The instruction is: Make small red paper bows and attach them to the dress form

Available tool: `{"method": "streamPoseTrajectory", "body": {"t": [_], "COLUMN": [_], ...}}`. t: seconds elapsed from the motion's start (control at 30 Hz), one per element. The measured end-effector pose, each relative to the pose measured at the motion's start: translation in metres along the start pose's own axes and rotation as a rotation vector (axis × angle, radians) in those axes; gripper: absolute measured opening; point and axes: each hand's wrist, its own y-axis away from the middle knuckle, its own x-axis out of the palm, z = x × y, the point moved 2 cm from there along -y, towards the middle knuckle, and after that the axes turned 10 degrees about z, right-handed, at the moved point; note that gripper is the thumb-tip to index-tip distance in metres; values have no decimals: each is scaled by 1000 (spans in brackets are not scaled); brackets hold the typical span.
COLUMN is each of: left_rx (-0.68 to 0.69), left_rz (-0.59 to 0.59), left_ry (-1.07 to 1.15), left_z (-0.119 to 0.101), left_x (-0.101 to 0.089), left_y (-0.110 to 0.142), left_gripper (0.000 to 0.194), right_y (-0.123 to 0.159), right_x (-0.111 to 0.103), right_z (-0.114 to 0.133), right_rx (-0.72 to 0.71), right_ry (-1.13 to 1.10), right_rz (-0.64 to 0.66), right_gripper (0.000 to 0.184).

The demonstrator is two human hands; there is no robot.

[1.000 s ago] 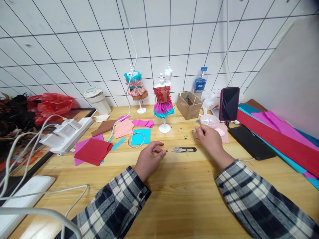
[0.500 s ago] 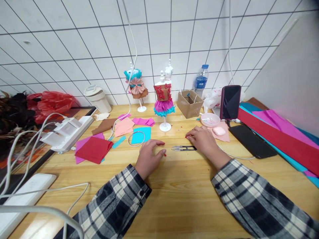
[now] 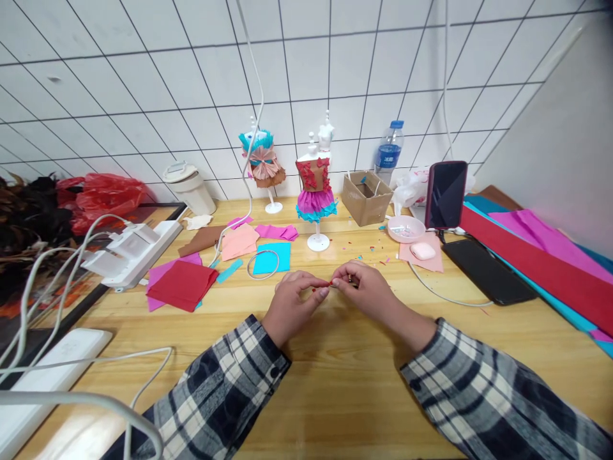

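Observation:
My left hand (image 3: 297, 305) and my right hand (image 3: 368, 291) meet over the table, fingertips almost touching. Both pinch a tiny red scrap (image 3: 330, 283), mostly covered by the fingers. The thread snips are largely hidden behind my right hand. Beyond the hands stands a small white dress form (image 3: 318, 243) upright on its round base. It wears a brown top (image 3: 313, 176) with red bits, over a magenta skirt (image 3: 315, 202) edged in blue. A turquoise square (image 3: 282, 257), partly under a metal ring (image 3: 263, 277), lies off my left hand.
Red sheets (image 3: 183, 285) and other coloured pieces lie left. A second dressed form (image 3: 271, 189) stands behind. Toward the right are a cardboard box (image 3: 366, 207), a pink dish (image 3: 406, 230), an upright phone (image 3: 445, 195) and a black flat device (image 3: 488, 271). White cables (image 3: 148, 350) cross the left side.
My right hand has moved left, over the snips, and its fingertips have come together with my left hand's. My left thumb and forefinger have closed to a pinch on the red scrap.

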Motion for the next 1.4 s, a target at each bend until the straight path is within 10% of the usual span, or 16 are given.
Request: {"method": "streamPoseTrajectory", "body": {"t": [0.83, 1.27, 1.4], "left_rx": [-52, -52, 32], "left_rz": [-12, 80, 138], "left_ry": [48, -1, -50], "left_z": [7, 6, 4], "left_x": [0, 0, 0], "left_y": [-2, 0, 1], "left_gripper": [11, 21, 22], "right_y": [5, 4, 5], "right_x": [0, 3, 4], "right_z": [4, -1, 0], "right_rx": [-35, -15, 11], "right_ry": [-10, 13, -224], "right_rz": [-149, 27, 10], "right_gripper": [4, 5, 30]}}
